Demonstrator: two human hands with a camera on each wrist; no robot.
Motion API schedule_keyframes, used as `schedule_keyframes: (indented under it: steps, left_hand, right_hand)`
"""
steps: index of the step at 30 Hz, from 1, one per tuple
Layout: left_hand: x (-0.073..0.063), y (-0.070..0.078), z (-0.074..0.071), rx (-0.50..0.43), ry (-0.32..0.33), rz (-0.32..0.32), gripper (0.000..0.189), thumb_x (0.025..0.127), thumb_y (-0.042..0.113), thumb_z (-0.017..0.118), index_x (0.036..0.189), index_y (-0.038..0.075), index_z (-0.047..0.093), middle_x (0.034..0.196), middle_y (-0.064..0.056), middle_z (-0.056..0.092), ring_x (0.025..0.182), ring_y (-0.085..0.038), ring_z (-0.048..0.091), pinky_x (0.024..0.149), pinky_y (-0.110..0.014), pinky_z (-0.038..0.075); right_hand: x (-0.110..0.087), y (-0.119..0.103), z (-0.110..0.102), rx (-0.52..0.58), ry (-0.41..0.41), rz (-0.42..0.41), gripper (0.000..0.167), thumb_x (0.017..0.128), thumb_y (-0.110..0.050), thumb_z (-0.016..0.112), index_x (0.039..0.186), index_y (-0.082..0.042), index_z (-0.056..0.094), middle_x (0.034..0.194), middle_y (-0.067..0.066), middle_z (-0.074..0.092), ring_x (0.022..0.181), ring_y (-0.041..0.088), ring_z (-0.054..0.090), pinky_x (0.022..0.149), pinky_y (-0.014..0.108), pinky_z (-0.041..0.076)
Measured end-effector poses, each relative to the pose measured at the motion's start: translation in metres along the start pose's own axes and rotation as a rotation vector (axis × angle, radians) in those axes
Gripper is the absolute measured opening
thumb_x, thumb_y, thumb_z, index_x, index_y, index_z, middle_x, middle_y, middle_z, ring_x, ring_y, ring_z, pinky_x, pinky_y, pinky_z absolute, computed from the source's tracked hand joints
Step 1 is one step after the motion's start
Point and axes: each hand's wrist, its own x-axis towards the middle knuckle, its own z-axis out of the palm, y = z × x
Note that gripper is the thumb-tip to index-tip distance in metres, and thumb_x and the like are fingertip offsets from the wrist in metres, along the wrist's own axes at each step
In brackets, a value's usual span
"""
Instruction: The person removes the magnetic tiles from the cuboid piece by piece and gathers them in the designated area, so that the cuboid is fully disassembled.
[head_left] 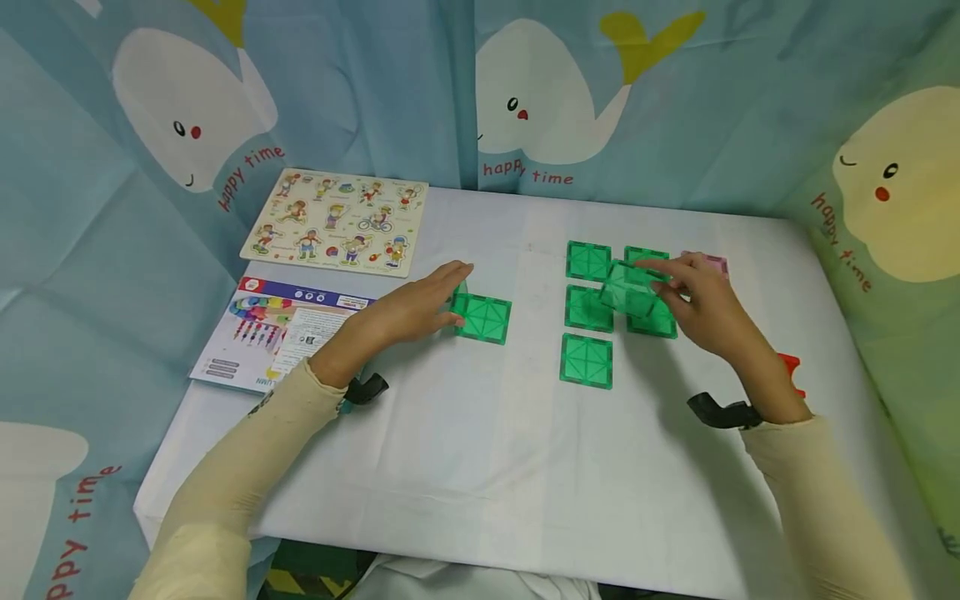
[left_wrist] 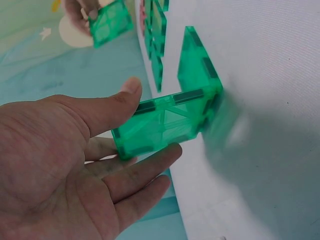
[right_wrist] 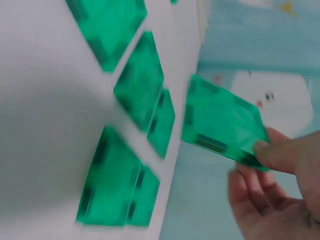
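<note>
My left hand (head_left: 416,304) pinches a translucent green square tile (left_wrist: 155,127) between thumb and fingers. This tile stands on edge at the left side of another green tile (head_left: 491,320), which lies flat on the white table; in the left wrist view their edges meet at an angle. Over to the right, my right hand (head_left: 705,304) pinches one more green tile (right_wrist: 225,120) near its edge, thumb on its face. That tile is raised and tilted above several flat green tiles (head_left: 587,361) laid out in two columns, partly covering some of them in the head view.
A pink tile (head_left: 718,266) lies behind my right hand, and a red piece (head_left: 791,375) shows beside the right wrist. At the back left lies a picture board (head_left: 348,221) with printed figures; a printed box (head_left: 251,354) sits in front of it. Patterned curtains (head_left: 420,83) border the table.
</note>
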Motion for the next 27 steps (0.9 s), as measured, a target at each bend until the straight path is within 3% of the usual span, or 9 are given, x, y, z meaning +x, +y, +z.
schedule_keyframes:
  steps: [3,6,11,13,15,18,21,24,27]
  left_hand:
    - [0.000,0.000,0.000,0.003,-0.002,-0.004,0.086,0.107,0.028,0.066,0.171,0.009,0.012,0.177,-0.012,0.012,0.162,-0.028,0.021,0.126,-0.049,0.032]
    - [0.000,0.001,0.000,0.007,-0.006,-0.008,0.086,0.107,0.028,0.065,0.171,0.010,0.011,0.177,-0.012,0.011,0.162,-0.028,0.021,0.126,-0.049,0.032]
    - [0.000,0.001,0.000,0.010,-0.005,-0.013,0.086,0.107,0.028,0.066,0.171,0.010,0.011,0.177,-0.012,0.011,0.162,-0.028,0.020,0.126,-0.049,0.032]
    - [-0.001,0.001,0.000,0.008,-0.004,-0.014,0.086,0.107,0.028,0.066,0.171,0.010,0.011,0.177,-0.011,0.011,0.162,-0.028,0.021,0.126,-0.049,0.033]
    - [-0.001,0.001,0.000,0.006,-0.003,-0.015,0.086,0.107,0.027,0.066,0.171,0.010,0.012,0.177,-0.011,0.011,0.162,-0.028,0.022,0.126,-0.050,0.033]
    - [0.000,0.000,0.000,0.003,0.001,-0.013,0.085,0.107,0.026,0.066,0.171,0.009,0.012,0.177,-0.011,0.012,0.162,-0.028,0.021,0.126,-0.050,0.032]
    - [0.000,0.000,0.000,0.000,0.004,-0.009,0.085,0.107,0.026,0.065,0.171,0.009,0.012,0.177,-0.012,0.012,0.163,-0.028,0.019,0.127,-0.049,0.030]
    - [0.000,0.000,0.000,-0.004,0.004,-0.007,0.084,0.107,0.026,0.065,0.170,0.009,0.012,0.177,-0.012,0.012,0.163,-0.028,0.019,0.127,-0.050,0.030]
    - [-0.001,0.000,0.000,-0.004,0.001,-0.006,0.084,0.107,0.027,0.065,0.170,0.009,0.012,0.177,-0.012,0.011,0.163,-0.028,0.019,0.127,-0.050,0.030]
  right_hand:
    - [-0.018,0.018,-0.014,0.057,-0.089,0.060,0.038,0.104,0.005,0.061,0.140,-0.004,0.067,0.104,0.013,0.051,0.084,0.016,0.046,0.066,0.021,0.040]
    - [-0.036,0.033,-0.025,0.122,-0.195,0.133,0.037,0.107,0.001,0.058,0.144,-0.003,0.063,0.112,0.011,0.051,0.082,0.011,0.052,0.069,0.018,0.044]
    - [-0.059,0.047,-0.028,0.198,-0.320,0.164,0.038,0.108,-0.002,0.057,0.146,-0.003,0.062,0.137,0.000,0.058,0.099,0.001,0.063,0.084,0.011,0.046]
    - [-0.066,0.049,-0.025,0.231,-0.354,0.172,0.037,0.108,-0.003,0.056,0.145,-0.004,0.062,0.139,-0.010,0.057,0.103,-0.002,0.064,0.086,0.012,0.048]
    - [-0.070,0.050,-0.020,0.255,-0.381,0.176,0.037,0.109,-0.003,0.056,0.145,-0.003,0.063,0.142,-0.009,0.058,0.106,-0.001,0.065,0.086,0.015,0.052]
    - [-0.074,0.049,-0.013,0.248,-0.399,0.197,0.036,0.108,-0.002,0.056,0.144,-0.002,0.064,0.144,0.006,0.060,0.106,0.003,0.064,0.083,0.022,0.055]
    - [-0.074,0.049,-0.006,0.182,-0.395,0.218,0.036,0.107,-0.002,0.057,0.142,0.000,0.064,0.141,0.026,0.062,0.114,0.021,0.063,0.081,0.024,0.054]
    - [-0.075,0.047,0.001,0.090,-0.366,0.269,0.033,0.106,-0.004,0.061,0.138,0.000,0.068,0.126,0.024,0.067,0.109,0.034,0.058,0.073,0.024,0.051]
    - [-0.075,0.041,0.009,0.019,-0.328,0.332,0.029,0.105,-0.008,0.065,0.132,-0.001,0.071,0.108,0.018,0.067,0.098,0.033,0.054,0.065,0.027,0.047]
